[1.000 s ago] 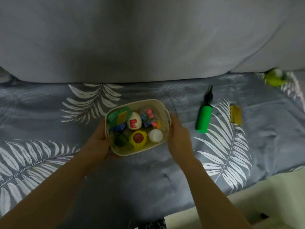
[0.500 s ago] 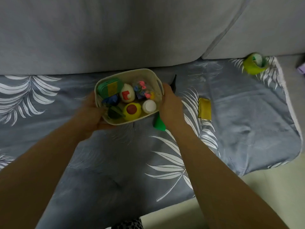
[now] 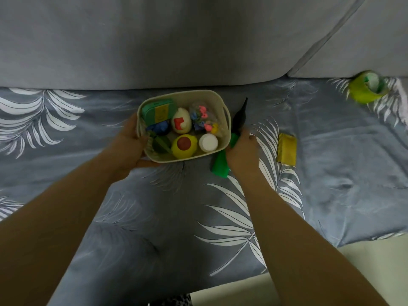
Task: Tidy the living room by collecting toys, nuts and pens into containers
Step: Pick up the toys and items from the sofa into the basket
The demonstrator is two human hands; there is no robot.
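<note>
A: State the layout, largest item first.

B: A grey sofa [image 3: 176, 40] fills the upper half of the frame. A leaf-print cover [image 3: 154, 217] lies over its seat, across the middle and lower frame. A pale floor strip [image 3: 364, 250] shows at lower right.

A: Location of the container?

B: The basket [image 3: 223, 107] sits on the cover, just above frame centre. The left hand [image 3: 125, 144] holds its left wall, thumb hooked over the rim.

A: Contents?

B: A green case [image 3: 159, 110], a white egg toy [image 3: 181, 124], a clear bag of small pieces [image 3: 203, 118], a yellow ball [image 3: 184, 145], a white cap [image 3: 208, 142] and a blue toy [image 3: 160, 128]. A dark green item at lower left cannot be identified.

A: Right hand grip status?

B: The right hand [image 3: 241, 149] lies over the green pump [image 3: 219, 166], just right of the basket. The fingers curve onto its body. A closed grip cannot be confirmed; the palm hides the contact.

A: Task progress?

B: Judged partly complete. Several toys are stowed. Outside the basket: the pump, a yellow packet [image 3: 286, 149] right of centre, and a green cup [image 3: 366, 90] on its side at upper right. No nuts or pens are identifiable.

A: Next step?

B: Probably: lift the pump and place it in the basket.
</note>
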